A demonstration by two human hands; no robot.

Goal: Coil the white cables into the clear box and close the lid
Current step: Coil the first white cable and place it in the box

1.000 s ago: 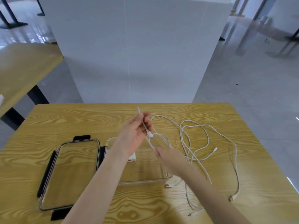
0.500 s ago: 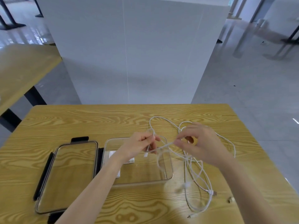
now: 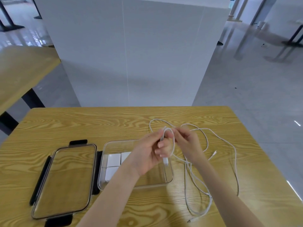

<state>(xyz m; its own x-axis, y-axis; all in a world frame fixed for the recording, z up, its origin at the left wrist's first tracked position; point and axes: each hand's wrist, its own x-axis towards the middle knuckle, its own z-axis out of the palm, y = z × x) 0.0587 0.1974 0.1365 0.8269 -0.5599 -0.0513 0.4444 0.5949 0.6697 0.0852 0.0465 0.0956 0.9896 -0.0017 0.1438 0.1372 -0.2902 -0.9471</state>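
A clear box sits open at the table's middle, with white charger blocks in its left end. Its clear lid with black clasps lies flat to the left. Above the box's right part, my left hand pinches a small loop of white cable, whose plug hangs down below the fingers. My right hand holds the same cable at the loop's top, touching the left hand. The rest of the white cables trail in loose tangled loops on the table to the right.
The wooden table ends just behind the cables, with a white partition beyond it. A second wooden table stands at the far left. A loose plug end lies on the wood right of my hands.
My right hand moved left to meet the left hand, and a small cable loop has formed around the left fingers. The loose cables on the right were pulled along and shifted.
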